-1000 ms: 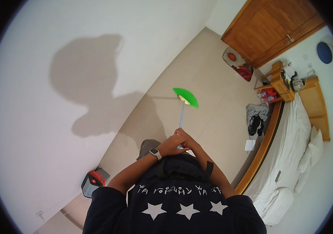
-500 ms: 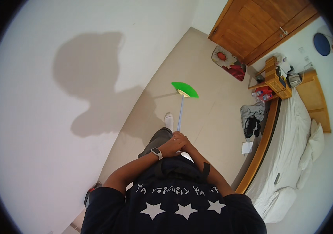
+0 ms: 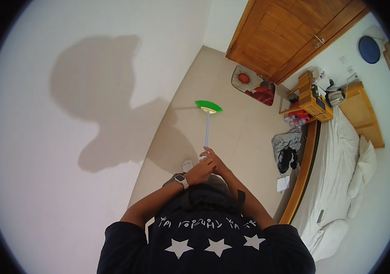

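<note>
While both arms rise from the near edge over a dark shirt with white stars, the two hands meet at the middle of the view, stacked on the near end of a mop. The left hand, with a watch on its wrist, is closed around the handle just below the right hand, which is also wrapped round it, fingers pointing away.

From the hands the thin pale handle runs straight off to a green, half-moon head with a pale underside, which sits on the beige tiled floor, close to the base of the white wall on the left. A large shadow of the person falls across that wall.

Judging by its slim shaft and small flat head, the mop should be light and stiff, easy to steer but quick to twist in the palms. The smooth handle may be a little slippery, so a firm hold with both hands at the near end, one above the other as now, looks right.

To the right stands a bed with rumpled white sheets and a wooden frame. Clothes lie heaped on the floor beside it. Farther off are a small cluttered wooden shelf, a floral mat and a wooden door.
</note>
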Action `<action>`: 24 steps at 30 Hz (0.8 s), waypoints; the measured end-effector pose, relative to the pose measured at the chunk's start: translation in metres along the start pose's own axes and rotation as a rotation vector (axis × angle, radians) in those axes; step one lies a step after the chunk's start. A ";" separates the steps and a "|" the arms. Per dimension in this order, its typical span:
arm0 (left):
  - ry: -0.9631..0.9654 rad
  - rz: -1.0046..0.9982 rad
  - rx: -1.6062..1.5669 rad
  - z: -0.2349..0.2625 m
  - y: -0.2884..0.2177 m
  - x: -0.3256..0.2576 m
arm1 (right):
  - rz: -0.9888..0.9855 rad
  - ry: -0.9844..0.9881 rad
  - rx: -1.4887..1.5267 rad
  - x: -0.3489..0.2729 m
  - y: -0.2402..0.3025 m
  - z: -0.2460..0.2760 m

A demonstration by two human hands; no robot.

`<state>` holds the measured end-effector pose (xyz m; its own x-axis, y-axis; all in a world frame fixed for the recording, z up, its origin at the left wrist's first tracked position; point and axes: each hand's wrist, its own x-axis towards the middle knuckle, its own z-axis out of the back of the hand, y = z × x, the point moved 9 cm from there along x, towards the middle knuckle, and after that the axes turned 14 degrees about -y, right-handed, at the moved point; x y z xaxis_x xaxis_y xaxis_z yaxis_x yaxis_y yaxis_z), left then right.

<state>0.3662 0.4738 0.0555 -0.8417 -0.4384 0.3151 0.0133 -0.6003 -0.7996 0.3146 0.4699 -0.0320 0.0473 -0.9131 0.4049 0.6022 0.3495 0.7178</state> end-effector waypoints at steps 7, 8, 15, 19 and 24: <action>0.067 0.076 -0.079 -0.009 0.025 0.025 | -0.081 -0.110 0.078 0.000 -0.031 0.009; 0.093 0.077 -0.064 -0.011 0.027 0.035 | -0.044 -0.068 0.020 0.003 -0.036 0.010; 0.078 0.045 -0.046 -0.006 0.056 0.130 | -0.323 -0.118 0.193 0.066 -0.104 0.069; -0.067 0.068 -0.035 0.006 0.047 0.213 | -0.165 -0.154 0.070 0.102 -0.153 0.117; -0.178 0.215 -0.071 -0.006 0.083 0.264 | -0.164 -0.225 0.038 0.120 -0.200 0.158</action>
<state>0.1419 0.3117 0.0692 -0.7157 -0.6647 0.2143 0.1379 -0.4354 -0.8896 0.0742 0.3239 -0.0380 -0.2290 -0.8899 0.3945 0.5569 0.2126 0.8029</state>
